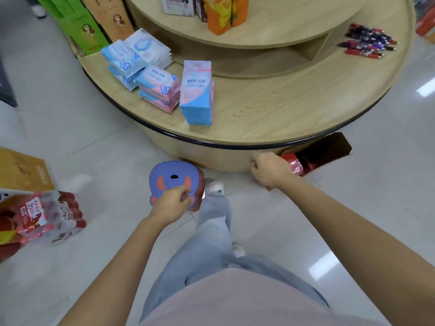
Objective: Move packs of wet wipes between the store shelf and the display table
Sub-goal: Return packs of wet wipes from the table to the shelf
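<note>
STORE FLOOR: A person stands before a round, two-tiered wooden display surface [270, 118], both hands lowered and holding nothing. The left hand [171, 203] hangs with its fingers loosely curled above a purple-blue stool [174, 177] on the tiled floor. The right hand [268, 170], also loosely curled, hangs just below the surface's dark rim, in front of a red item [294, 164] at the base.

The packs of wet wipes sit on the left of the lower tier. A tall stack [196, 92] of pink-and-blue packs stands nearest the rim, its top pack printed "999" followed by characters too small to read. Just beside it, a lower stack [160, 88] of pink-and-blue packs carries the same "999" mark and a blue flower emblem. Further left lie pale blue packs [124, 62] with the flower emblem, their lettering blurred.

Red and blue pens [369, 41] lie on the right of the tier, and orange packages [226, 12] stand on the upper one. On the floor at left, a clear-wrapped bundle [49, 215] of red goods bears a white label that cannot be read.
</note>
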A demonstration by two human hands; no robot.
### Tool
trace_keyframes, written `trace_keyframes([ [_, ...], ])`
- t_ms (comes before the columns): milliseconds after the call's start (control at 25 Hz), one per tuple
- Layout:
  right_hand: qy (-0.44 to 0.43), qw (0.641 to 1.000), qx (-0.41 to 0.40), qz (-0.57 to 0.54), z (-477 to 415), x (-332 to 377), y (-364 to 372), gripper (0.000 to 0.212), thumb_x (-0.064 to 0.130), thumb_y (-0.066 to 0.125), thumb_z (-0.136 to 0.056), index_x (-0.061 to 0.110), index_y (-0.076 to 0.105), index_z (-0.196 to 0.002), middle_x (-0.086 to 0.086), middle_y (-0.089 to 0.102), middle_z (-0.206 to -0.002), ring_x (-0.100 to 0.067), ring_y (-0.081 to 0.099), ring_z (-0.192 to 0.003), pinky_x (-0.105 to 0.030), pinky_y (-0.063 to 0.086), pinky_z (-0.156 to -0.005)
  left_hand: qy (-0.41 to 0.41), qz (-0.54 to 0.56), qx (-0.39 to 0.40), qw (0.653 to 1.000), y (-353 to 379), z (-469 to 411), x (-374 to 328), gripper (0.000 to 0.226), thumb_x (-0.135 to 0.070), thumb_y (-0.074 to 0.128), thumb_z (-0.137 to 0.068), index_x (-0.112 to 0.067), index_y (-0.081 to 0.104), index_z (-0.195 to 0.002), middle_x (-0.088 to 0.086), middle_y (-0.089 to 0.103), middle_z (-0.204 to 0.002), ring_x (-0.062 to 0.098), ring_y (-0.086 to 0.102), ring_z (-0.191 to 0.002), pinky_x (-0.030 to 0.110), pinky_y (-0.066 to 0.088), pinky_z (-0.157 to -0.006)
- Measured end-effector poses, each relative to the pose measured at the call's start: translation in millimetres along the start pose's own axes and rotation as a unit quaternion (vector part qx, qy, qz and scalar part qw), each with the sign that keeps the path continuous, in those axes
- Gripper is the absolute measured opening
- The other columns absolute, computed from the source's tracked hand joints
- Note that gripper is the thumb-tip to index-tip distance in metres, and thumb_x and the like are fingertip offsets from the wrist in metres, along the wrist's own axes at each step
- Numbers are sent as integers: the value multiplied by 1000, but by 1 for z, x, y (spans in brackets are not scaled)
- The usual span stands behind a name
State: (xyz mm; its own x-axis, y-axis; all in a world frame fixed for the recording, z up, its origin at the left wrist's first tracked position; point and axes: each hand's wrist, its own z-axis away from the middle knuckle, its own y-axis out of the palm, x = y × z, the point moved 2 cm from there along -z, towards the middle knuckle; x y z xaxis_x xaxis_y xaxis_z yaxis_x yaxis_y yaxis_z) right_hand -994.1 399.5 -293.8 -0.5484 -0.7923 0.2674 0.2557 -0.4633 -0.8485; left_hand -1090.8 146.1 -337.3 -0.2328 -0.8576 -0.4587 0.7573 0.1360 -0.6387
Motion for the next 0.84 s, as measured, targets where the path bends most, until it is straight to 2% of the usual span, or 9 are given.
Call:
trace_keyframes([
  [120, -18, 999, -9, -33, -72, 20, -31, 31, 18, 45, -91, 10, 55, -119, -17, 63, -115, -36, 57, -106, -38, 46, -84, 9, 81, -104, 991, -54, -57, -25, 27, -15, 54, -93, -12, 61, -118, 5, 66, -106, 23, 61, -89, 31, 46, -88],
  [240, -2, 995, 0, -103, -132, 38, -58, 36, 21, 49, -89, 11, 53, -123, -14, 65, -112, -33, 57, -108, -36, 45, -86, 1, 214, -169, 962, -111, -105, -59, 28, -13, 54, -94, -5, 58, -120, 6, 61, -100, 13, 57, -81, 4, 41, -71],
  [280, 4, 991, 4, -133, -148, 44, -65, 37, 21, 51, -89, 11, 52, -124, -13, 66, -109, -32, 58, -106, -35, 45, -87, 4, 248, -181, 952, -127, -122, -71, 29, -14, 55, -93, -4, 57, -120, 6, 61, -101, 9, 57, -81, 1, 41, -72],
  [320, 12, 986, 6, -166, -165, 51, -72, 37, 21, 52, -90, 9, 51, -125, -11, 66, -106, -30, 58, -103, -33, 44, -86, 6, 261, -183, 948, -142, -140, -81, 30, -18, 58, -91, -5, 57, -119, 7, 62, -104, 10, 59, -85, 6, 45, -80],
  [360, 19, 980, 7, -197, -179, 58, -78, 38, 21, 52, -90, 8, 51, -126, -9, 65, -102, -27, 57, -98, -30, 42, -83, 11, 255, -178, 950, -151, -158, -88, 34, -24, 62, -89, -8, 57, -118, 6, 63, -109, 14, 61, -92, 19, 49, -89],
  [440, 28, 969, 22, -243, -199, 68, -81, 40, 19, 54, -90, 5, 49, -127, -8, 62, -99, -24, 55, -94, -28, 40, -79, 22, 220, -147, 964, -164, -181, -102, 44, -42, 68, -79, -15, 60, -112, -3, 65, -111, 14, 62, -101, 37, 49, -94],
  [520, 36, 960, 42, -274, -215, 73, -78, 40, 19, 54, -90, 5, 48, -127, -13, 63, -108, -28, 57, -102, -29, 41, -82, 25, 214, -138, 967, -167, -193, -115, 51, -54, 72, -65, -22, 63, -104, -10, 69, -105, 9, 65, -96, 39, 52, -89],
  [680, 85, 909, 98, -396, -234, 72, -62, 32, 30, 49, -92, 12, 50, -119, -11, 63, -112, -28, 61, -97, -37, 48, -85, -43, 170, -136, 975, -163, -204, -121, 45, -35, 79, -70, -19, 62, -108, 1, 69, -109, 21, 64, -99, 38, 51, -86],
  [840, 151, 862, 106, -472, -240, 68, -59, 27, 39, 39, -97, 15, 48, -106, -7, 58, -98, -19, 55, -74, -29, 45, -63, -102, 141, -179, 968, -167, -203, -110, 47, -39, 77, -72, -14, 63, -109, 0, 69, -103, 23, 63, -95, 37, 49, -83],
])
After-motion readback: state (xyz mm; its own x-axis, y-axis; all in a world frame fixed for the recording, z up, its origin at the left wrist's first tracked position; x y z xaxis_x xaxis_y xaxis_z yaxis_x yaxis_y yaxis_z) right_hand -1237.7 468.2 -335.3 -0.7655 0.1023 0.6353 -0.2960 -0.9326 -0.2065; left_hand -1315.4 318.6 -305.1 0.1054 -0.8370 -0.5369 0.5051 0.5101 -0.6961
